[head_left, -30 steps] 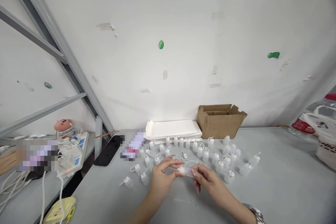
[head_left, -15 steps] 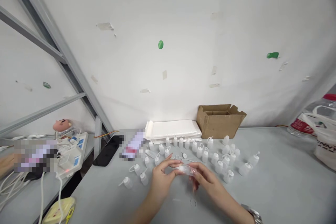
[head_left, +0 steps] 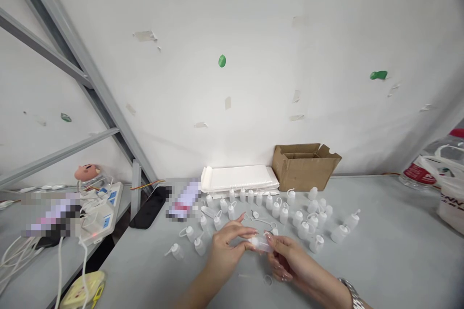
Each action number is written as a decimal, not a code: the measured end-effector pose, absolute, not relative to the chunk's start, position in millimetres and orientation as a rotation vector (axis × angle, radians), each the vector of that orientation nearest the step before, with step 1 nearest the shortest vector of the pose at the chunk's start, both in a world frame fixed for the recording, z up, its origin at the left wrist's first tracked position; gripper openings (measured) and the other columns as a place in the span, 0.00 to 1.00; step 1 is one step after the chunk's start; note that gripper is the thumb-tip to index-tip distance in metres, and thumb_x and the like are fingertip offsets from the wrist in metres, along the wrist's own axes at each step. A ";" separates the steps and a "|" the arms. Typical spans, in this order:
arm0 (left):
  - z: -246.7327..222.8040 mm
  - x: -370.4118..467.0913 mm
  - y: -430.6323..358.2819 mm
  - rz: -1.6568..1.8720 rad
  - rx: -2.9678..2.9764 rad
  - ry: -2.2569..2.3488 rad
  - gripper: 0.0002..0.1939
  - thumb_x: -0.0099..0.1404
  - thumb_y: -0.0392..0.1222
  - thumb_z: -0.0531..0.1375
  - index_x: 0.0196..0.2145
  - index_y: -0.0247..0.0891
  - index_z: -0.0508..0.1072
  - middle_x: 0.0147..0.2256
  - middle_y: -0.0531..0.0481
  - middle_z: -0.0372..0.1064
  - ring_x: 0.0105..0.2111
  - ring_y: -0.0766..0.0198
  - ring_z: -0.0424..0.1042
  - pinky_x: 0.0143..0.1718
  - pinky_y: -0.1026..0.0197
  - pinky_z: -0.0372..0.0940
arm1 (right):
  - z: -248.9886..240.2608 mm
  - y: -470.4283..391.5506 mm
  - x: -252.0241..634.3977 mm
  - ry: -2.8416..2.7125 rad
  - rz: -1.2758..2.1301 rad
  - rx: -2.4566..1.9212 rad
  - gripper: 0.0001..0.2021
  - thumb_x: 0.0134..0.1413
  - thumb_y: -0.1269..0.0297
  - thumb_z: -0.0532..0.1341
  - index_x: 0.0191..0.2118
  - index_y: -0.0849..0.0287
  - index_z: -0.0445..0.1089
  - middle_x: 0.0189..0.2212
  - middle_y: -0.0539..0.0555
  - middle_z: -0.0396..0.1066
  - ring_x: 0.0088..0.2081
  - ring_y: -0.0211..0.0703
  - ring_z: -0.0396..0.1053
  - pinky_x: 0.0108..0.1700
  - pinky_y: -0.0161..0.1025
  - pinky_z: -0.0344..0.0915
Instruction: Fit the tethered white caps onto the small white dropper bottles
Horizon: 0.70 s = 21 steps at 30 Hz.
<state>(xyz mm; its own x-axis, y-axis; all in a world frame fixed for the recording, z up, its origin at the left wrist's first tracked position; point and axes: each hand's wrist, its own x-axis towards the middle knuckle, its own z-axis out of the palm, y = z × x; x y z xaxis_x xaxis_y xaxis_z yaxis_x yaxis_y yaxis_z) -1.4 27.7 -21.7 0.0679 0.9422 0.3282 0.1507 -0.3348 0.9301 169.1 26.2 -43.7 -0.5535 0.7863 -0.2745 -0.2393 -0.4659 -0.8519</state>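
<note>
A small translucent plastic squeeze bottle [head_left: 264, 246] lies sideways between my two hands, low over the grey table. My left hand [head_left: 228, 246] pinches its white neck end between thumb and fingertips. The other end is held by my right hand [head_left: 292, 257], its thumb and index finger on the bottle and the other fingers curled underneath. Just beyond the hands are a loose white cap [head_left: 255, 214] with a strap and another small white piece [head_left: 274, 231]. A thin clear ring [head_left: 268, 280] lies in front. Several similar bottles [head_left: 283, 216] stand around, many with strapped caps.
White padded envelopes [head_left: 239, 177] are stacked at the wall beside an open cardboard box [head_left: 304, 171]. A black phone [head_left: 150, 207] and a power strip [head_left: 103, 217] with cables are at left. A white bag [head_left: 451, 203] and a large clear bottle [head_left: 416, 174] stand at far right.
Both hands and the bottle have come slightly lower. My right hand has turned and curled its lower fingers in, and a white piece beyond it now shows.
</note>
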 end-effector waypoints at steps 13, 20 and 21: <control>-17.5 3.6 29.5 1.196 0.964 1.051 0.26 0.50 0.58 0.62 0.40 0.36 0.74 0.44 0.39 0.73 0.46 0.51 0.71 0.52 0.49 0.60 | -31.4 31.1 171.7 -1.036 1.811 -0.972 0.21 0.47 0.46 0.61 0.23 0.61 0.63 0.15 0.47 0.63 0.15 0.30 0.55 0.21 0.32 0.50; -14.8 3.1 26.9 0.897 0.805 0.932 0.30 0.55 0.65 0.52 0.38 0.35 0.75 0.37 0.40 0.76 0.41 0.52 0.74 0.48 0.53 0.63 | -31.2 30.1 170.7 -1.019 1.802 -0.969 0.20 0.46 0.45 0.61 0.25 0.60 0.65 0.13 0.45 0.59 0.14 0.30 0.51 0.20 0.32 0.46; -15.4 2.9 27.0 0.876 0.790 0.916 0.29 0.56 0.65 0.51 0.36 0.36 0.75 0.36 0.41 0.77 0.40 0.52 0.74 0.47 0.52 0.63 | -31.0 31.1 171.7 -0.998 1.766 -0.978 0.21 0.45 0.44 0.61 0.25 0.60 0.64 0.12 0.44 0.59 0.14 0.30 0.51 0.20 0.32 0.46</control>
<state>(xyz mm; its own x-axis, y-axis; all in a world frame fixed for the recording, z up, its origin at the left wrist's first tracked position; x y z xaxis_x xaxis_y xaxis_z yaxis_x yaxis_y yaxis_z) 2.9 27.0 -15.4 0.3351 0.8843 -0.3252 -0.2852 0.4242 0.8595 171.7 31.1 -31.0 -0.3221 0.9230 -0.2107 -0.2959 -0.3095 -0.9037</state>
